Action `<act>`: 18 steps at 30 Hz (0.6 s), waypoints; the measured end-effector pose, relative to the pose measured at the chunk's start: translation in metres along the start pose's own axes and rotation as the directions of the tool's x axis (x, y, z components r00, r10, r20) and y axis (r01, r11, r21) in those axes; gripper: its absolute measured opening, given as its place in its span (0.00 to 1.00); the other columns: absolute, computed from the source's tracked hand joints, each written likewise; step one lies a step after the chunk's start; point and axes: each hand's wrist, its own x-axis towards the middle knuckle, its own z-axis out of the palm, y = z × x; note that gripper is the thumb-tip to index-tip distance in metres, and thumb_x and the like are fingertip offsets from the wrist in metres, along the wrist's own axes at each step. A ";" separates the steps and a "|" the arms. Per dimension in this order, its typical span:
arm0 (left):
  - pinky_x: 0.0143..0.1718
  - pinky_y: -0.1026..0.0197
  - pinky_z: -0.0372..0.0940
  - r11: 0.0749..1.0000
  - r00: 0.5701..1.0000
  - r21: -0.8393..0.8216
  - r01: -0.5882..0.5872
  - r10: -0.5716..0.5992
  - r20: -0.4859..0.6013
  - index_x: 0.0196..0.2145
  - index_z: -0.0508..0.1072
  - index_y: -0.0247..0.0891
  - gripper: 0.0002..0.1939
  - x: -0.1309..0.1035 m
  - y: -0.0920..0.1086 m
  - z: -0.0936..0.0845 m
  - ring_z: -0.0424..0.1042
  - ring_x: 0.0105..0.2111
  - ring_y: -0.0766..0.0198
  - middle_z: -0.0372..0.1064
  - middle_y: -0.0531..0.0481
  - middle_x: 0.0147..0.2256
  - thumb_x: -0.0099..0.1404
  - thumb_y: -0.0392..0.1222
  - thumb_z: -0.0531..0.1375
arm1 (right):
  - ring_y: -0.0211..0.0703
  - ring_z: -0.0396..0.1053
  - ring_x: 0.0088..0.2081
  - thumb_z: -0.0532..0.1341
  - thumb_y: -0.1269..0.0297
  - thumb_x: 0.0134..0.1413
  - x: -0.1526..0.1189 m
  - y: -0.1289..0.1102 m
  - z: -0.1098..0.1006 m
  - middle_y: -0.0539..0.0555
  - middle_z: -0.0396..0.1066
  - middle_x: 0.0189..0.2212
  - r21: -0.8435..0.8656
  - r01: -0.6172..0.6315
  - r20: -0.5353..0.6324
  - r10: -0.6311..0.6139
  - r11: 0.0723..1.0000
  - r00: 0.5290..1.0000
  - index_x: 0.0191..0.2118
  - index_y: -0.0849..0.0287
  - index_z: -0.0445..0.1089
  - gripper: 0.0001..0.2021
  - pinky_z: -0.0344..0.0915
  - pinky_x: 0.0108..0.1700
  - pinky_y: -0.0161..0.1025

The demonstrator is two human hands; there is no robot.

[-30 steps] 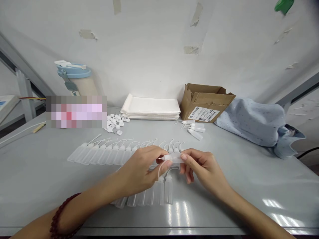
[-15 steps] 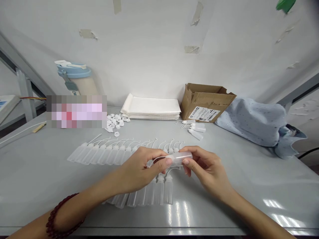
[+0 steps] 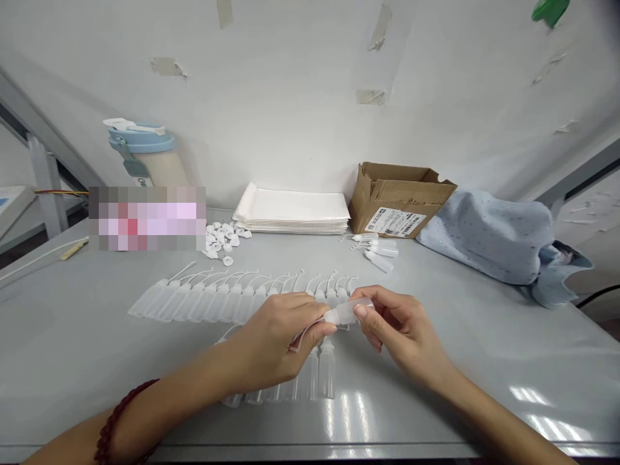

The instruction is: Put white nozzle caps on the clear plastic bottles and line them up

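A small translucent plastic bottle point(image 3: 349, 311) lies nearly level between my hands above the table. My left hand point(image 3: 285, 332) pinches its capped end, and the cap's thin white strap trails down beside my thumb. The bottle's base is held by the thumb and fingers of my right hand point(image 3: 400, 329). Behind my hands runs a row of similar bottles point(image 3: 208, 303) with their straps pointing away from me. Nearer to me lies a second row of bottles point(image 3: 327, 371), partly covered by my left hand and forearm.
White caps point(image 3: 225, 239) lie heaped behind the far row. A stack of white envelopes point(image 3: 293, 210) and a cardboard box point(image 3: 402, 200) stand by the wall. Several loose bottles point(image 3: 380, 252) lie before the box. At right is a blue cloth point(image 3: 489, 236), at left a tumbler point(image 3: 150, 155).
My left hand has rolled over at the bottle's capped end, its back turning more upward, and the strap has swung lower. The bottle tilts slightly more. My right hand stays about where it was.
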 end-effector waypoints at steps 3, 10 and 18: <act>0.26 0.64 0.54 0.996 0.999 0.083 -0.042 0.043 -0.015 0.27 0.65 0.35 0.13 0.000 -0.002 0.002 0.55 0.23 0.68 0.57 0.55 0.21 0.70 0.35 0.50 | 0.32 0.53 0.17 0.58 0.56 0.58 0.000 0.000 0.000 0.43 0.55 0.14 0.049 -0.028 0.002 0.028 0.998 1.000 0.32 0.60 0.70 0.12 0.51 0.20 0.34; 0.32 0.62 0.62 0.987 0.990 0.159 0.020 0.003 -0.142 0.38 0.71 0.34 0.08 0.002 -0.016 -0.004 0.66 0.29 0.64 0.70 0.48 0.29 0.69 0.37 0.52 | 0.36 0.61 0.21 0.60 0.55 0.56 0.011 0.012 -0.008 0.47 0.64 0.18 0.231 -0.074 -0.087 0.096 0.970 0.992 0.34 0.59 0.70 0.11 0.59 0.26 0.36; 0.45 0.48 0.64 0.741 0.898 0.508 0.439 -0.353 -0.262 0.41 0.74 0.36 0.15 -0.013 -0.084 -0.063 0.67 0.44 0.48 0.72 0.41 0.40 0.65 0.39 0.48 | 0.43 0.68 0.33 0.62 0.55 0.49 0.045 0.046 -0.062 0.54 0.72 0.33 -0.229 -0.146 -0.476 0.020 0.962 0.879 0.38 0.59 0.70 0.14 0.65 0.37 0.41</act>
